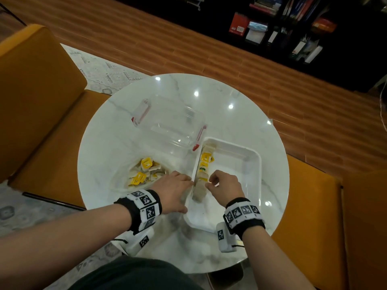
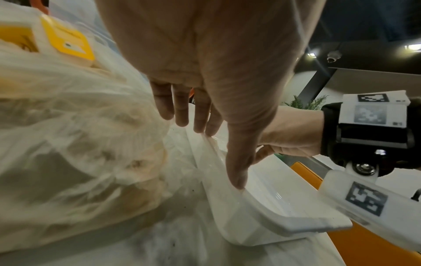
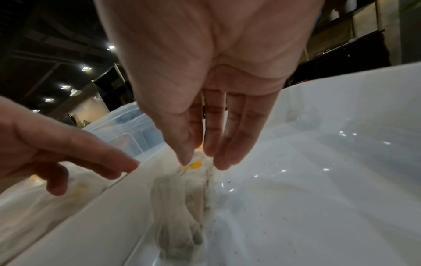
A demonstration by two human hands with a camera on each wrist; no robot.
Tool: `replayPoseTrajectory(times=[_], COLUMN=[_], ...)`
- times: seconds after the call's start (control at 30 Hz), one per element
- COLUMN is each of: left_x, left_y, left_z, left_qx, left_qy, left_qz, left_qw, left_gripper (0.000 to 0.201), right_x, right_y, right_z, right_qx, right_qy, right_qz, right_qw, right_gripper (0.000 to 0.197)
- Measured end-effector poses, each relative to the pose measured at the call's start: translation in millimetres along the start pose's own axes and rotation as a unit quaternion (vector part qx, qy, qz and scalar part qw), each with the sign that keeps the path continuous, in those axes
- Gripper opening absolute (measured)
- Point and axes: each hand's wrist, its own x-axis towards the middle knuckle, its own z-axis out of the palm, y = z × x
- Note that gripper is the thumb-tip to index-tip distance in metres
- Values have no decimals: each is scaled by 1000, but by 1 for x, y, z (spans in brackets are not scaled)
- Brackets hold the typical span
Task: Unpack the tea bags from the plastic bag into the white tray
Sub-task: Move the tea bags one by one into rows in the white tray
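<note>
A crumpled clear plastic bag (image 1: 125, 170) (image 2: 68, 144) lies left of the white tray (image 1: 254, 155) (image 2: 262, 216) (image 3: 79, 225) and holds several tea bags with yellow tags (image 1: 144, 172). More tea bags (image 1: 204, 164) stand in a row along the tray's left wall. My left hand (image 1: 182, 189) (image 2: 214, 144) rests with straight fingers on the tray's left rim, next to the bag, holding nothing. My right hand (image 1: 209, 181) (image 3: 200, 163) is inside the tray, and its thumb and fingertips pinch the top of the nearest tea bag (image 1: 200, 191) (image 3: 180, 201), which stands against the wall.
An open clear container with red latches (image 1: 171, 122) (image 3: 127, 129) sits behind the bag and touches the tray's far left corner. The round marble table (image 1: 230, 97) is ringed by orange seats (image 1: 41, 91). The tray's right half (image 1: 232, 164) holds no tea bags.
</note>
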Motion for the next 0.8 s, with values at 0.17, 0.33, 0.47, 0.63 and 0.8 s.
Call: replayPoseTrajectory(times=[0.17,0.33,0.47,0.63,0.8], left_x=[1,1,0,0,-1], left_y=[-2,-2,-3,0,2], left_z=[1,3,3,0,-3], left_qx=[-13,-15,-19,-12,-11], left_qy=[-4,-8,-12,-17,-15], left_qz=[1,1,-2,-2,-3], left_qw=[1000,1000,1000,1000,1000], left_gripper=[91,91,91,90,85], right_x=[-4,1,2,-9,-15], right_y=[2,0,0,-3,-13], right_z=[2,12,5,3,23], right_qx=[-13,-26,-35,-133,-256], right_qy=[-130,-131,-118,-163,-143], right_qz=[11,18,-4,-88,-150], right_qw=[991,991,992,974,944], right_gripper=[15,21,9,20,58])
